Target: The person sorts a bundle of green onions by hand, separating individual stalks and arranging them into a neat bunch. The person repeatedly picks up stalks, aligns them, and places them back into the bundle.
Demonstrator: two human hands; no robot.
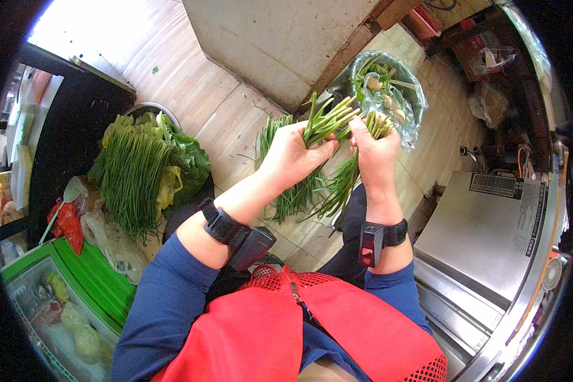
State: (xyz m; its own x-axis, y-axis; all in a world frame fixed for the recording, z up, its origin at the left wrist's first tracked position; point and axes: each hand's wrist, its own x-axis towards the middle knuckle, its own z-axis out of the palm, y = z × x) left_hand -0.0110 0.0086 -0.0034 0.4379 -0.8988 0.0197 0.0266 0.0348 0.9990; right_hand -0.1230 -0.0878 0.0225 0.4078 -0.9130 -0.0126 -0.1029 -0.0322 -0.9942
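My left hand [289,153] grips a small bunch of green stalks [332,118], their pale cut ends pointing up to the right. In my right hand [378,155] is a thicker bunch of long chive-like greens [344,176], its leaves trailing down to the left. The two hands are close together, their thumbs almost meeting by the stalk ends. Below and between my forearms, a loose heap of the same greens [291,198] lies on the floor. Just beyond my right hand stands a bin lined with a plastic bag [413,102], holding vegetable scraps.
A large sheaf of long greens [136,176] rests over leafy vegetables [191,162] at left, with a metal bowl rim [160,109] behind. A green-framed chest freezer [93,277] is lower left. A stainless steel appliance [477,229] flanks my right. A panel [277,43] stands ahead.
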